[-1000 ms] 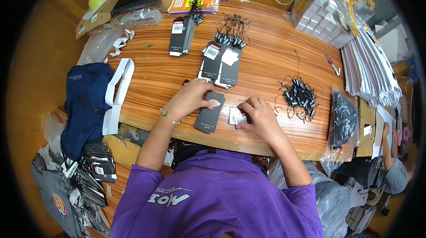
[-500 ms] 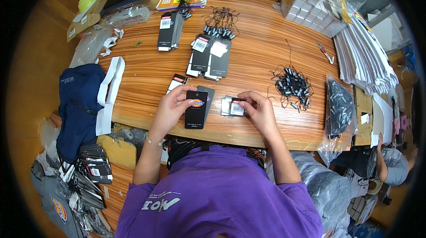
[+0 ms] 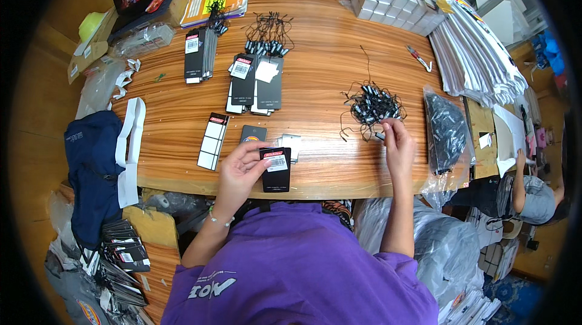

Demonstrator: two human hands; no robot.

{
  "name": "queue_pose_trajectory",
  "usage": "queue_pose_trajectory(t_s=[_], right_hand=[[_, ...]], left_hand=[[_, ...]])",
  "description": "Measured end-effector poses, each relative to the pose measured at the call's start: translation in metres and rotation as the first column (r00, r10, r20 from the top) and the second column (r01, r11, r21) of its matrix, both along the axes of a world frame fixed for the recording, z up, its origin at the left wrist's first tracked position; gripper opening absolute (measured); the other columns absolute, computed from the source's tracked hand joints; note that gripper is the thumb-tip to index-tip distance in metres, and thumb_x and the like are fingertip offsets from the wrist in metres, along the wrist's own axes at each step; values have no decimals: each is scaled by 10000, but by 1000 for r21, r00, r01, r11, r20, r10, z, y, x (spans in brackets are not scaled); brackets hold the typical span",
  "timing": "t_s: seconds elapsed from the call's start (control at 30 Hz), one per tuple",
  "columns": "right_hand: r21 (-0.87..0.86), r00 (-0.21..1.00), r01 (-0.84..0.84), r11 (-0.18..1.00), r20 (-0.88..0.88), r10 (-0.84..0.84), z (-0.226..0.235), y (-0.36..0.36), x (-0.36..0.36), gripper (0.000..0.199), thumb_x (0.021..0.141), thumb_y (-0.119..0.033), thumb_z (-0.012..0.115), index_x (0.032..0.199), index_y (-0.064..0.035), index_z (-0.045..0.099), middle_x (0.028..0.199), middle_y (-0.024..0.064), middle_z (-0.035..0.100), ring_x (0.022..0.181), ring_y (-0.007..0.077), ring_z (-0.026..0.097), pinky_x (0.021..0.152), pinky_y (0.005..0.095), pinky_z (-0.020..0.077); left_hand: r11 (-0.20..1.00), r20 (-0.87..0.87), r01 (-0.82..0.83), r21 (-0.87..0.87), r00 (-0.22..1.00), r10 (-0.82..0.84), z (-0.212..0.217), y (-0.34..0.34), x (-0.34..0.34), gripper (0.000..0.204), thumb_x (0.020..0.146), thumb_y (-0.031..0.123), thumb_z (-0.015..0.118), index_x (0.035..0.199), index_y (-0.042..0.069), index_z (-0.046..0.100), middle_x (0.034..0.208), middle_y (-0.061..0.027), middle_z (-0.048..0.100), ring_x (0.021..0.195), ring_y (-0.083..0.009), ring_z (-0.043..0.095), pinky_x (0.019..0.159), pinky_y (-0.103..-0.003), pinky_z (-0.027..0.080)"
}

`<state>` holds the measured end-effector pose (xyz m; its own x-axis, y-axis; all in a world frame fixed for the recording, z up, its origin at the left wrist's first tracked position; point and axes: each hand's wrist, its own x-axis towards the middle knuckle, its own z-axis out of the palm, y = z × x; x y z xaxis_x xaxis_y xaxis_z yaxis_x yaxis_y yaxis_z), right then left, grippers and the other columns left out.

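Note:
My left hand pinches a black hang tag near the table's front edge. A smaller red-topped label with a white barcode patch lies over the tag's upper part, by my thumb. My right hand is at the near right edge of a tangled pile of black tag strings. Its thumb and finger are closed on a string there, whose small plastic end shows below the fingertips. Beside my left hand lie a dark grey tag, partly covered, and small pale labels.
A white-panelled card lies left of my left hand. Strung tag stacks and another stack lie farther back. At right are a bag of black strings, snips and piled white sheets. A co-worker is far right.
My right hand has left the small barcode label and moved right to the string pile. That label now lies over the black tag in my left hand. The whole view has shifted.

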<state>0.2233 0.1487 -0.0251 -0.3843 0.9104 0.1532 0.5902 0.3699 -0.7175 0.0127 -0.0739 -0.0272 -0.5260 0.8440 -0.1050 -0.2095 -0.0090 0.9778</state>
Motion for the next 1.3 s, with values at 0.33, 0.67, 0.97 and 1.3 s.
queue_pose_trajectory(t_s=[0.33, 0.67, 0.97, 1.3], right_hand=[[-259, 849, -86, 962, -525, -65, -16, 21, 15, 62, 858, -90, 573, 813, -48, 572, 775, 2, 573, 624, 73, 477, 615, 204, 380], [-459, 482, -594, 661, -861, -164, 17, -18, -11, 59, 856, -72, 556, 894, -27, 554, 881, 55, 559, 754, 107, 506, 701, 255, 430], [-463, 436, -669, 581, -878, -197, 18, -24, -24, 90, 833, -80, 568, 915, -45, 557, 867, 12, 549, 808, 85, 503, 708, 222, 397], [-496, 562, -577, 649, -817, -125, 22, -40, -42, 35, 810, -34, 575, 843, -25, 572, 968, 15, 495, 812, 67, 466, 697, 195, 360]], left_hand=[[989, 17, 145, 4, 989, -145, 7, 16, 11, 254, 838, -30, 566, 1087, -11, 525, 916, -78, 626, 861, -94, 593, 767, -204, 469], [904, -267, 414, 111, 888, -374, 37, 78, 29, 166, 844, 29, 568, 994, -36, 599, 995, -83, 622, 863, -108, 591, 746, -245, 482], [804, -253, 585, 111, 799, -546, 9, 97, 29, 189, 815, 51, 610, 993, -11, 611, 1042, -79, 588, 895, -114, 568, 764, -250, 473], [784, -134, 593, 184, 805, -577, 13, 98, 23, 151, 814, 6, 589, 960, -31, 609, 1107, -62, 547, 928, -106, 547, 797, -244, 451]])
